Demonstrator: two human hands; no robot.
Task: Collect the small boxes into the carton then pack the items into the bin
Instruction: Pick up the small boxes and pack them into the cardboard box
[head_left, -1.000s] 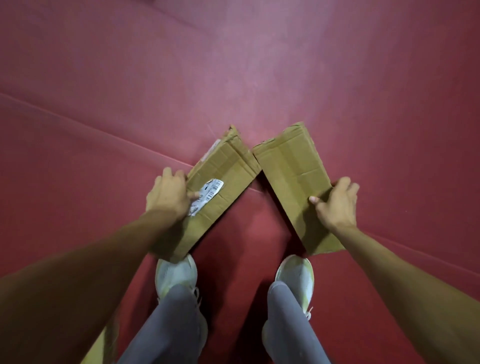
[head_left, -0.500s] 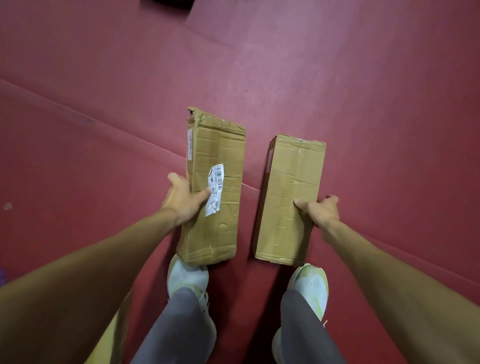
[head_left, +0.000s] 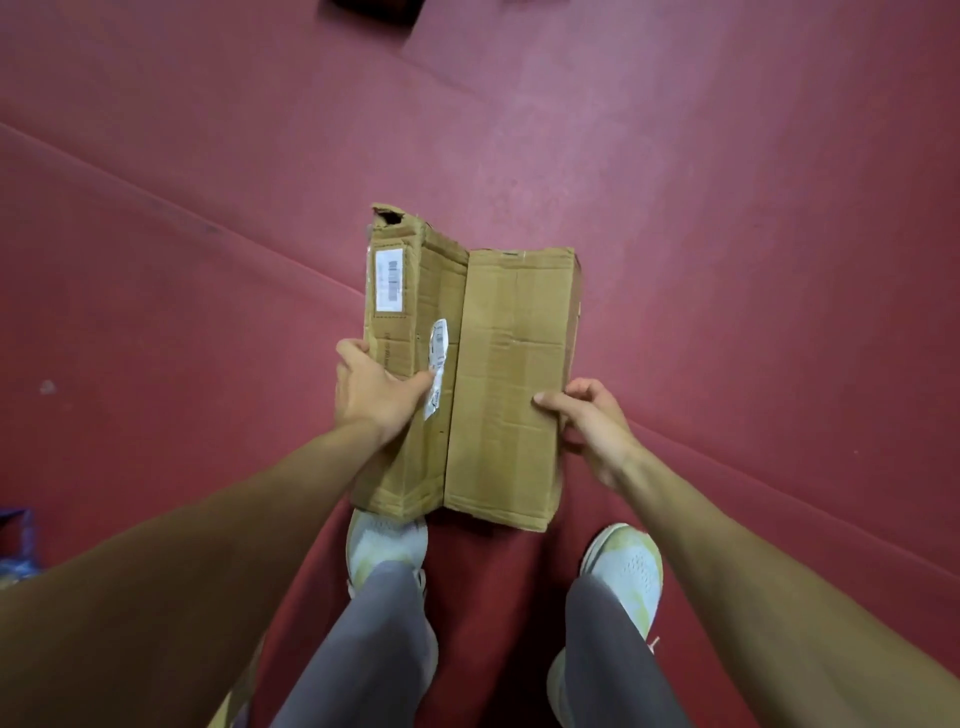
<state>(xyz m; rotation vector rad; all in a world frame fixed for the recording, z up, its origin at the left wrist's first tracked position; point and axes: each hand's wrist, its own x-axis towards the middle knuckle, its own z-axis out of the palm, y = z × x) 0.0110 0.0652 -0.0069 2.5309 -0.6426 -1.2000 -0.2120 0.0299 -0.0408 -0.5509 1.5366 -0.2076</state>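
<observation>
nearest, two pale shoes (head_left: 387, 540) stand on the red floor (head_left: 727, 260), toes just under the near ends of the boxes, so a dropped box would likely land on a foot. the left hand (head_left: 374, 389) grips the left box (head_left: 410, 291), thumb across its top by a label, fingers round its outer side. the right hand (head_left: 592, 421) grips the right box (head_left: 511, 374), thumb on top. the boxes appear held above the floor, long sides touching. both grips sit toward the near half, so the far ends could dip, or the boxes could slip apart at the seam. the left box's far corner is torn open, and tilting it down might spill whatever is inside. the floor lies open ahead and to both sides. a blue thing (head_left: 13, 540) at the left edge and a dark thing (head_left: 379, 8) at the far edge are well apart from the boxes. no carton or bin shows.
</observation>
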